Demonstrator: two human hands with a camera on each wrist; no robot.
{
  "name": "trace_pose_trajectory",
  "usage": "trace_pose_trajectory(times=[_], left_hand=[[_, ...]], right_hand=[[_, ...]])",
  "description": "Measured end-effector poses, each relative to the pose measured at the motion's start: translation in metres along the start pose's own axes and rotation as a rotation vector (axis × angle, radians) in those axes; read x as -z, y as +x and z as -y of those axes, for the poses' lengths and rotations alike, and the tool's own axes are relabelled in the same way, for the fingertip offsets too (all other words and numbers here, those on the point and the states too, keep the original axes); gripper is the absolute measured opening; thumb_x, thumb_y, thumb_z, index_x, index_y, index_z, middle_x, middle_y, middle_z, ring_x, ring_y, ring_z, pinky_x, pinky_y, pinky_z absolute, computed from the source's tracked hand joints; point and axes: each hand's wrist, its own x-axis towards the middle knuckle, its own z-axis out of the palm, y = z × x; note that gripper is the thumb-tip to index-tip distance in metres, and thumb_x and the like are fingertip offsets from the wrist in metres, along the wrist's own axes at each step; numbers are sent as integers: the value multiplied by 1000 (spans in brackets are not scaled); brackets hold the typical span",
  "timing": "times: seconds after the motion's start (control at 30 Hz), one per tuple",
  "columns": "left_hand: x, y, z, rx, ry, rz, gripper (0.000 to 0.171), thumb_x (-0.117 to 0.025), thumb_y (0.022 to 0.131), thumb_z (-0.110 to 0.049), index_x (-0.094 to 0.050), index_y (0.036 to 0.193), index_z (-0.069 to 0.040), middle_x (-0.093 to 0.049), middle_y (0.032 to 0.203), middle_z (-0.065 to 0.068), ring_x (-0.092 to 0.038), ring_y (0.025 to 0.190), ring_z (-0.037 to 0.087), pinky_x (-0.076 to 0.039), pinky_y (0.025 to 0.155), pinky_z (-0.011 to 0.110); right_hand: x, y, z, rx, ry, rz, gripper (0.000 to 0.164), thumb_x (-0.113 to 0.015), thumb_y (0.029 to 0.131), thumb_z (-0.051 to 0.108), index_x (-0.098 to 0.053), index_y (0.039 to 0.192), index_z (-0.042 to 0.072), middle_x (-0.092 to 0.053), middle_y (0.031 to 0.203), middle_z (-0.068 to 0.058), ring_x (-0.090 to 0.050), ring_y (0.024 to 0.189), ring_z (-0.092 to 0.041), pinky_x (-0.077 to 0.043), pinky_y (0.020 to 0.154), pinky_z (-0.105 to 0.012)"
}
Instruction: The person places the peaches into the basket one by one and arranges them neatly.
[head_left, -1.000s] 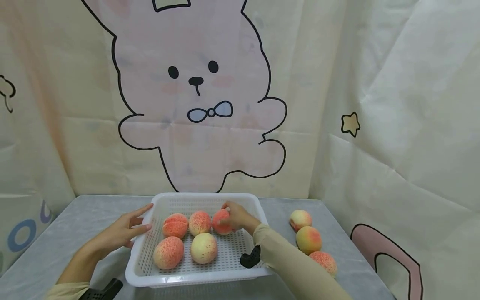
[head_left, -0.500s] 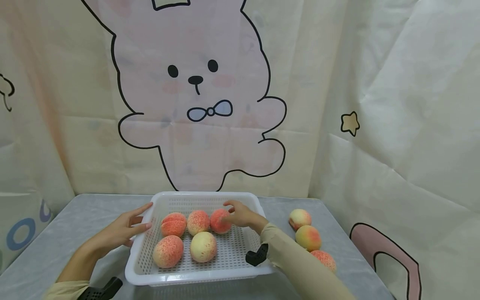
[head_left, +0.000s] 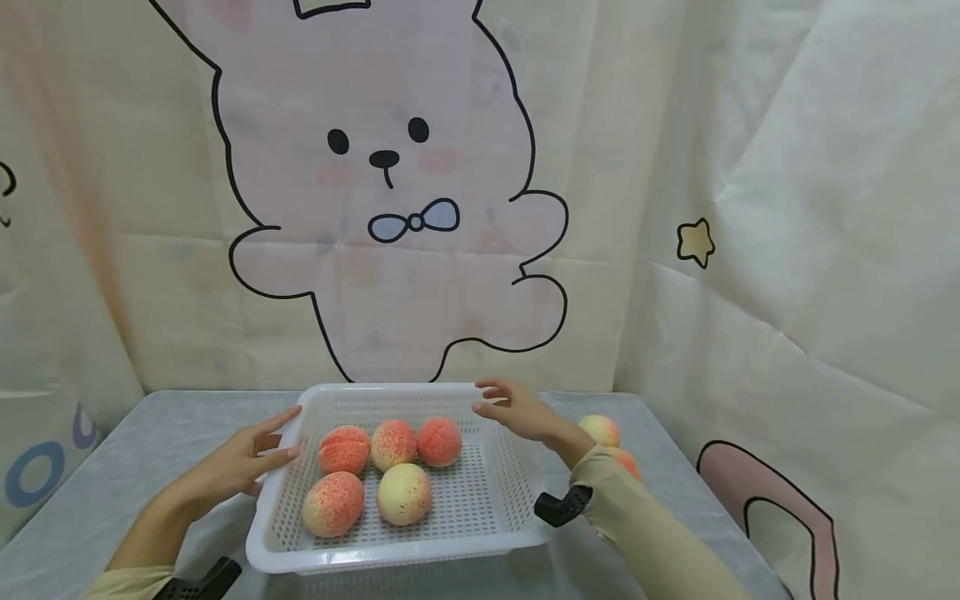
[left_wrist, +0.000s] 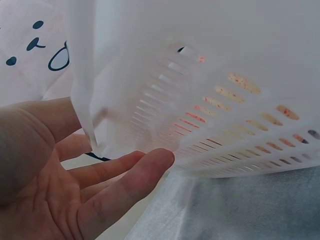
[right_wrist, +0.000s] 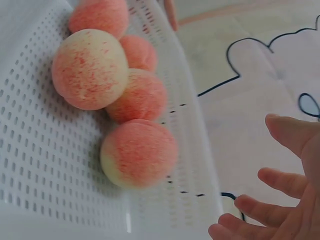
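A white perforated plastic basket sits on the table with several peaches inside. At the back of the group is a red-pink peach, and in front of it a pale yellow peach. My left hand rests its extended fingers against the basket's left side; the left wrist view shows the thumb along the outer wall. Above the back right rim my right hand holds nothing, its fingers loosely spread. In the right wrist view a pink peach lies in the basket, apart from the right hand.
Right of the basket, a pale peach and an orange-red peach lie on the grey tabletop, partly behind the right forearm. A cloth backdrop with a cartoon animal hangs behind the table.
My right hand has let go of the red-pink peach in the basket and moved right, to the basket's back right rim. The left hand keeps its place.
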Motion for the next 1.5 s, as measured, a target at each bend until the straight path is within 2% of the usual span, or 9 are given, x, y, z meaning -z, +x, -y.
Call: trace_pose_trajectory(times=[0.3, 0.5, 0.67, 0.77, 0.87, 1.03, 1.13, 1.3, 1.5], left_hand=[[-1, -1, -2, 0, -16, 8, 84, -59, 103, -29, -5, 164, -11, -36, 151, 42, -67, 109, 29, -61, 75, 50], [-2, -2, -5, 7, -19, 3, 85, -60, 102, -29, -5, 164, -11, -34, 152, 42, -66, 110, 30, -61, 76, 51], [-3, -2, -7, 2, -24, 6, 85, -61, 102, -29, -5, 164, -11, -33, 153, 42, -67, 110, 30, -62, 75, 51], [-3, -1, -8, 0, -25, 11, 85, -60, 102, -28, -5, 164, -11, -31, 153, 42, -67, 110, 30, -62, 75, 51], [-2, -1, -8, -7, -28, 14, 83, -60, 102, -28, -5, 164, -12, -31, 154, 42, -66, 111, 31, -62, 75, 50], [1, -1, -7, -6, -28, 17, 84, -59, 102, -28, -5, 164, -11, -34, 152, 42, -66, 110, 30, -61, 75, 49], [2, -2, -6, 5, -27, 21, 84, -59, 102, -28, -4, 164, -11, -34, 152, 42, -66, 110, 29, -61, 76, 49], [2, -4, -4, 7, -28, 22, 84, -59, 102, -28, -4, 164, -12, -30, 154, 42, -65, 113, 32, -62, 76, 50], [1, -3, -3, 19, -23, 20, 85, -60, 102, -29, -4, 164, -12, -31, 154, 42, -66, 112, 31, -62, 76, 50]], right_hand=[[49, -53, -23, 82, -66, -44, 56, -61, 101, 33, -45, 150, 12, -48, 154, -20, -45, 139, -46, -42, 107, -66], [72, -95, -58, 118, -145, -93, 52, -60, 102, 27, -46, 147, 5, -47, 151, -25, -43, 137, -53, -46, 104, -63], [78, -142, -91, 52, -180, -197, 60, -59, 103, 26, -35, 154, 7, -46, 149, -31, -44, 135, -54, -49, 97, -62], [76, -167, -114, -38, -201, -259, 70, -62, 101, 28, -25, 158, 8, -45, 147, -35, -45, 132, -56, -51, 93, -61], [73, -184, -133, -137, -202, -260, 76, -62, 101, 30, -19, 158, 7, -42, 146, -39, -43, 131, -60, -53, 91, -59], [68, -189, -152, -275, -156, -197, 73, -60, 102, 35, -21, 154, 2, -42, 145, -41, -45, 129, -59, -54, 89, -55], [65, -183, -158, -291, -102, -177, 67, -58, 102, 34, -30, 150, -4, -47, 142, -40, -54, 124, -51, -55, 88, -49], [67, -179, -168, -157, -25, -91, 56, -58, 103, 23, -42, 142, -13, -62, 128, -32, -66, 101, -10, -54, 77, -26], [69, -185, -168, -63, -14, 4, 50, -61, 100, 17, -50, 140, -10, -51, 142, -36, -59, 122, -17, -54, 85, -41]])
